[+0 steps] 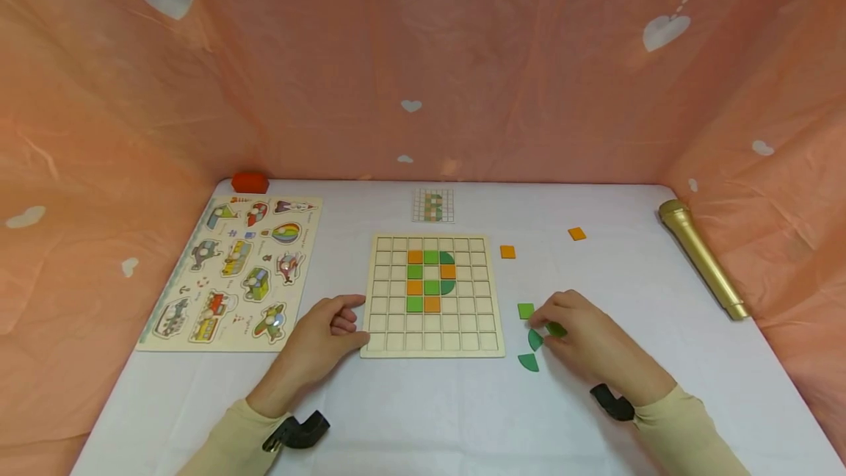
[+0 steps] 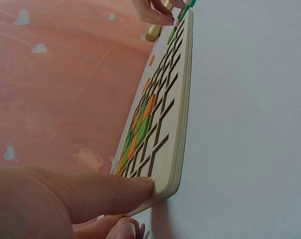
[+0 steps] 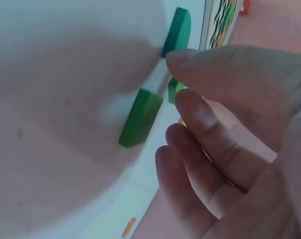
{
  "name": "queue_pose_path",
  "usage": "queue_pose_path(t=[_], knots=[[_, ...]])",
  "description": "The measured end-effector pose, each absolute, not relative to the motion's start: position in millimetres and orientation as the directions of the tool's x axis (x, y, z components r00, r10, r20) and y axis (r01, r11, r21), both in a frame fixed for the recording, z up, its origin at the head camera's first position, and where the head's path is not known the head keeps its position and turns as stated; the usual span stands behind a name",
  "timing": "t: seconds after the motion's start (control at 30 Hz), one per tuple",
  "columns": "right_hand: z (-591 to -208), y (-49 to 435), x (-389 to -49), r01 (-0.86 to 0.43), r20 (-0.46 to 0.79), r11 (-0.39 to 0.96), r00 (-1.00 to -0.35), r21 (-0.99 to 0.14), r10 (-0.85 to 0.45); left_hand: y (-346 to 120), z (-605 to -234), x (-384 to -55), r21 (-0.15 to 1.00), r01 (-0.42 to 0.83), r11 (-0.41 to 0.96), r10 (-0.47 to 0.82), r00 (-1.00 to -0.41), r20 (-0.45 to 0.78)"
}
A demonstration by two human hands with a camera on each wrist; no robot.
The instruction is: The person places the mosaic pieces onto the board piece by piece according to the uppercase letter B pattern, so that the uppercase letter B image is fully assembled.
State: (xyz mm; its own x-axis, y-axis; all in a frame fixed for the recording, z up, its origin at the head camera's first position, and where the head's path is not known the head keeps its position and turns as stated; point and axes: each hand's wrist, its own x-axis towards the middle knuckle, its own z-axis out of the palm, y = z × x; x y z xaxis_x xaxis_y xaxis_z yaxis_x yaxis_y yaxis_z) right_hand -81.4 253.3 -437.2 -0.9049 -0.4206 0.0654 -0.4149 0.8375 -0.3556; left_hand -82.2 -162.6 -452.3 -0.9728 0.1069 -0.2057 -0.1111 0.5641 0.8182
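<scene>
A square wooden grid board lies in the middle of the table, with orange, light green and dark green tiles in its upper cells. At its left edge is my left hand; the thumb rests over the board's corner and the index fingertip touches the edge. To the board's right, my right hand hovers low over loose tiles, thumb and fingers apart. A light green square tile lies by its fingertips, with two dark green quarter-round tiles beside the thumb. Another green tile lies beneath the hand.
A small pattern card lies behind the board. Two orange square tiles are at the back right. A vehicle picture puzzle lies left, a red block behind it. A gold microphone-shaped object lies at the right edge.
</scene>
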Motion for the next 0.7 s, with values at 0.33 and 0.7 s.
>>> queue_pose_path(t=[0.33,0.7], knots=[[-442,240,-82,-0.404,0.031,0.843,-0.906,-0.356,-0.422,-164,-456,-84,0.805,-0.116,0.582,0.102,-0.972,-0.214],[-445,246,-79,-0.384,0.037,0.874,-0.92,-0.299,-0.391,-163,-454,-82,0.816,-0.114,0.566,0.101,-0.973,-0.206]])
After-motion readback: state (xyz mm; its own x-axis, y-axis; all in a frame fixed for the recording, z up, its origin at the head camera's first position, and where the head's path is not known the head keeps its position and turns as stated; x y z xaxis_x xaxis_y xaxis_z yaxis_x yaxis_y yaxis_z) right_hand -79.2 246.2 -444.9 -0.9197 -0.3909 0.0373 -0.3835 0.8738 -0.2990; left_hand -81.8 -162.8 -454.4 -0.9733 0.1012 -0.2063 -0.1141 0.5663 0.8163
